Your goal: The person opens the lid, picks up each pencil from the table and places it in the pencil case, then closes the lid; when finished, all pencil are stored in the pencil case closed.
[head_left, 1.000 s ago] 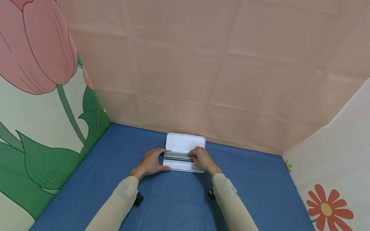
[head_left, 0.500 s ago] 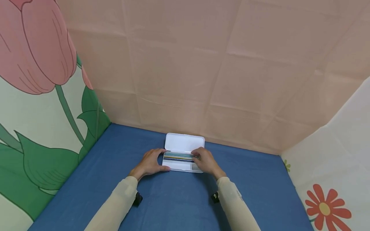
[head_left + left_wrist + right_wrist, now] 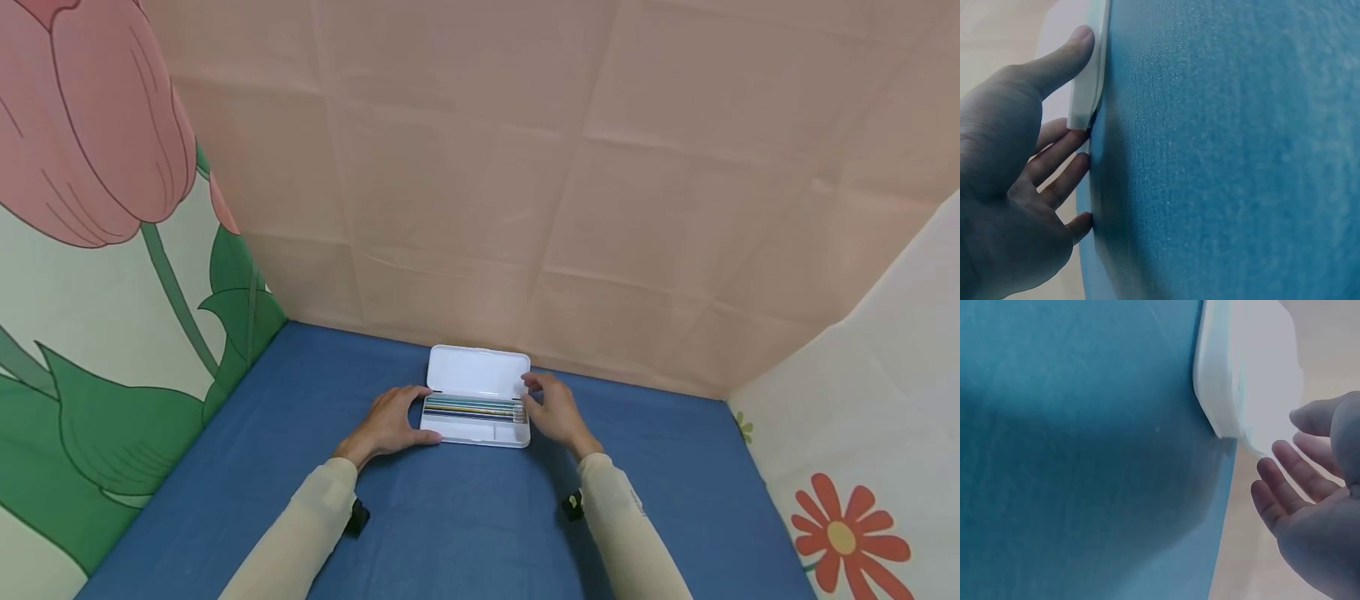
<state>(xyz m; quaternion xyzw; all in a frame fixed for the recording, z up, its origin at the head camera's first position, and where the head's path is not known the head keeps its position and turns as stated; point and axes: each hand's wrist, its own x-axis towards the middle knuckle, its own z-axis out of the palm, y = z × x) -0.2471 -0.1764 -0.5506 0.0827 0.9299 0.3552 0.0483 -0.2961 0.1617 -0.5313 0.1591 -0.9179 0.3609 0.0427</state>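
Observation:
A white pencil case [image 3: 465, 431] lies open on the blue cloth, its lid [image 3: 477, 371] tipped back toward the wall. Several pencils [image 3: 468, 407] in teal, yellow and dark tones lie side by side along the tray's back part. My left hand [image 3: 386, 423] holds the case's left end, thumb at the front edge and fingers at the back corner. In the left wrist view its thumb lies against the case's side [image 3: 1088, 84]. Beside the right end is my right hand [image 3: 555, 412], fingers loosely bent and holding nothing. The right wrist view shows those fingers [image 3: 1297, 469] apart from the case.
Blue cloth [image 3: 450, 517] covers the table around the case. A plain pinkish-tan backdrop [image 3: 480, 208] rises just behind the lid. Printed tulip panels [image 3: 120, 333] stand at the left, and a white panel with a red flower [image 3: 843, 533] at the right.
My right hand has let go of the pencils and drawn off to the right, baring their right ends in the tray. My left hand has stayed on the case.

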